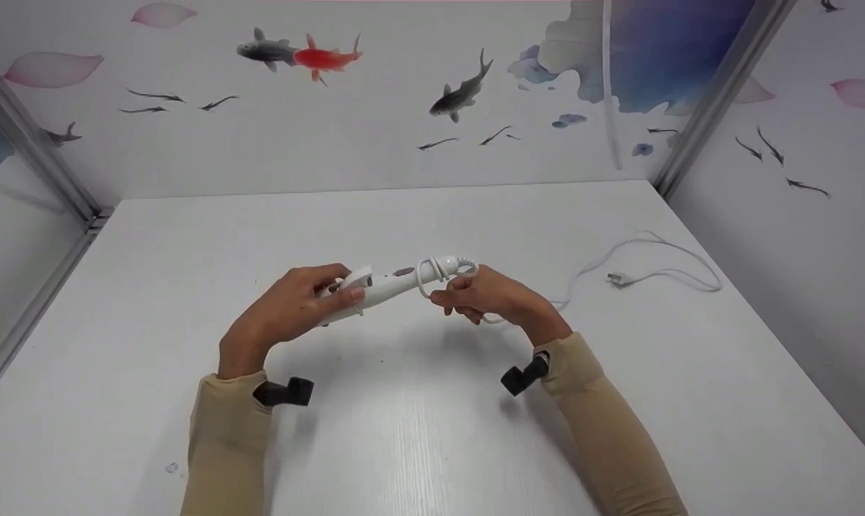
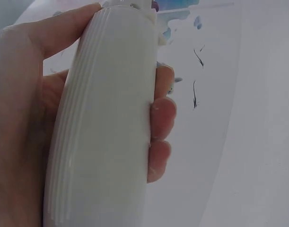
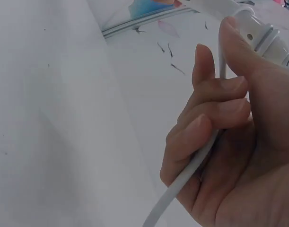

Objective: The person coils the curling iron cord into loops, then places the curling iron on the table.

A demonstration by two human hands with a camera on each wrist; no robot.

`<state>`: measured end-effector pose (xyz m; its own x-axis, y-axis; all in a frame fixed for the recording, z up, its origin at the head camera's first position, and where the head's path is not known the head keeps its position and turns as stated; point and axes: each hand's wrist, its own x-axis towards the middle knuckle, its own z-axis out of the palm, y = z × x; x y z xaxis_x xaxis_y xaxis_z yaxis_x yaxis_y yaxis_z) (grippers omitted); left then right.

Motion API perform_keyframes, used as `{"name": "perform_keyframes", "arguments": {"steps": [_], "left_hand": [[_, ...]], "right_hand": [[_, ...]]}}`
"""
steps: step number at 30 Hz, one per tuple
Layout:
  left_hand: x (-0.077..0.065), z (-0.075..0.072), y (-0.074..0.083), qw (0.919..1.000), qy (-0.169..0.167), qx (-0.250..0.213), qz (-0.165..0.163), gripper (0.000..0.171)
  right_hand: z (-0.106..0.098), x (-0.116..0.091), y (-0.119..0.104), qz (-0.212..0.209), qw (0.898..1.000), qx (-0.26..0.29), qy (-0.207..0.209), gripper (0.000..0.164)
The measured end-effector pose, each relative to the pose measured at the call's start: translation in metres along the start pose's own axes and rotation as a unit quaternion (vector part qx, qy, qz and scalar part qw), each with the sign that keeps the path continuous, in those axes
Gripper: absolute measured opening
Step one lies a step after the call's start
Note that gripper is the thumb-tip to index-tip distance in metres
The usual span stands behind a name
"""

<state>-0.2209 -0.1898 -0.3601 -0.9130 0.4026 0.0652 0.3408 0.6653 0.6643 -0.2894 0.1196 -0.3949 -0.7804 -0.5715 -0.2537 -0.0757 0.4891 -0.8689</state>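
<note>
A white hair curling iron (image 1: 388,288) is held slanting above the table, its cord end up and to the right. My left hand (image 1: 296,304) grips its wide end, the thumb on the near side. In the left wrist view, the ridged white body (image 2: 106,118) hides part of the palm, and several fingertips show round its far edge. White cord (image 3: 175,187) runs through the curled fingers of my right hand (image 1: 493,295), with thumb and forefinger pinching it close to the handle. Several turns of cord are wound round the handle near its tail end.
The rest of the cord trails over the white table (image 1: 403,444) to the right and loops back to a plug (image 1: 617,279). Panels printed with fish and petals (image 1: 375,143) stand behind and at the sides. A black wrist camera (image 1: 289,392) sits on each sleeve.
</note>
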Motion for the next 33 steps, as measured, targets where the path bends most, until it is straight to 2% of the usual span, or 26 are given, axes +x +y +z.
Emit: {"name": "perform_keyframes", "arguments": {"steps": [7,12,18,22,25,29,33], "left_hand": [[-0.002,0.004,-0.003,0.9999,-0.011,0.006,-0.004,0.030],[0.000,0.006,-0.002,0.9993,-0.033,0.014,-0.003,0.031],[0.004,0.014,0.003,0.9975,-0.069,0.010,-0.011,0.033],[0.007,0.019,0.007,0.9943,-0.100,0.005,-0.035,0.038],[0.010,0.022,0.009,0.9913,-0.118,0.008,-0.059,0.041],[0.011,0.024,0.008,0.9887,-0.128,0.022,-0.075,0.044],[0.013,0.024,0.008,0.9886,-0.122,0.034,-0.081,0.044]], "right_hand": [[-0.005,0.009,0.021,0.052,0.998,-0.005,0.042,0.031],[-0.009,0.012,0.024,0.050,0.995,-0.030,0.082,0.013],[-0.008,0.007,0.012,0.005,0.993,-0.042,0.107,0.008],[-0.007,0.001,0.001,-0.040,0.993,-0.049,0.100,0.019],[-0.005,-0.004,-0.006,-0.065,0.990,-0.060,0.107,0.019],[0.000,-0.009,-0.016,-0.073,0.987,-0.080,0.121,0.017],[0.006,-0.018,-0.028,-0.084,0.983,-0.094,0.132,0.014]]}}
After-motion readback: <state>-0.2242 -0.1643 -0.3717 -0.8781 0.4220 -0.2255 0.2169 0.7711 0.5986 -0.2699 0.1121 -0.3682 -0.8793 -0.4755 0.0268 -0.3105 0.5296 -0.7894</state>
